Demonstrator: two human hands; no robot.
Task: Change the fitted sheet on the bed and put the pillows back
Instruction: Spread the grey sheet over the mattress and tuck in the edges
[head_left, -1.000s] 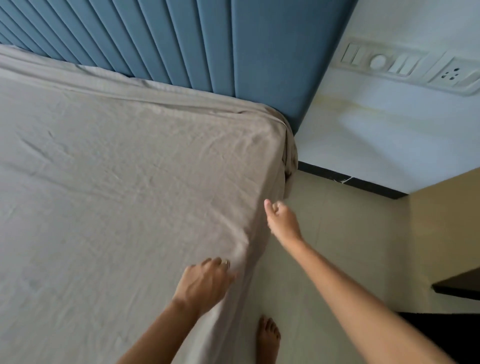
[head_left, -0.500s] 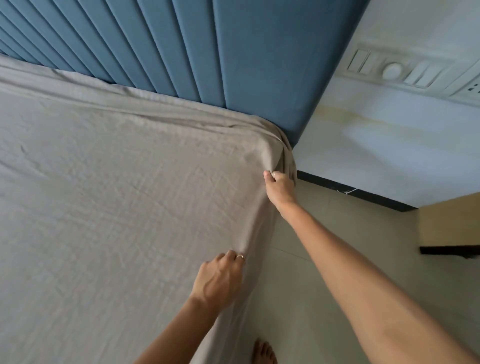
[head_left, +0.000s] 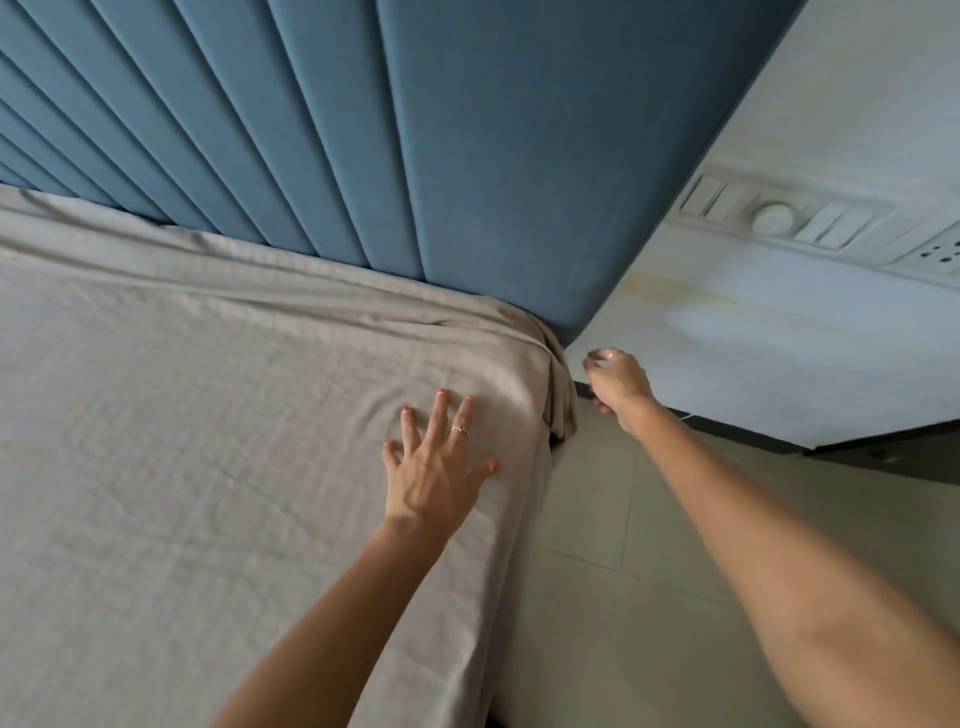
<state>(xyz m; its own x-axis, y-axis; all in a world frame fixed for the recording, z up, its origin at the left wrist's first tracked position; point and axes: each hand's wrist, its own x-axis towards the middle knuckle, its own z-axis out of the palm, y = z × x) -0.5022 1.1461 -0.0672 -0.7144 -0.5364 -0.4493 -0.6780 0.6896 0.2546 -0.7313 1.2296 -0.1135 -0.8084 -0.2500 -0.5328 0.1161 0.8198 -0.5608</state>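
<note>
Near field: left hand (head_left: 440, 470) flat on the fitted sheet (head_left: 208, 467), fingers (head_left: 440, 415) spread and straight, palm down just short of the mattress edge. Under and ahead of those fingertips, taupe cloth lying fairly smooth, with shallow creases running away toward the head of the bed.

Middle field: right hand (head_left: 615, 384) off the side of the bed, over the floor (head_left: 597, 571), its fingers loosely curled and blurred; whether pinching any cloth, cannot tell, though seemingly clear of the sheet. Just inward of it, the gathered corner (head_left: 558, 400) of the sheet, bunched in folds over the mattress corner.

Far field: blue padded headboard (head_left: 363, 156) beyond both sets of fingertips; no pillows in view.

Judged step: seating and smoothing this corner. Best done by keeping the flat palm as an anchor, drawing the bunched folds down and under the mattress corner, then sweeping outward from the fingertips toward the headboard to clear the ridges.
</note>
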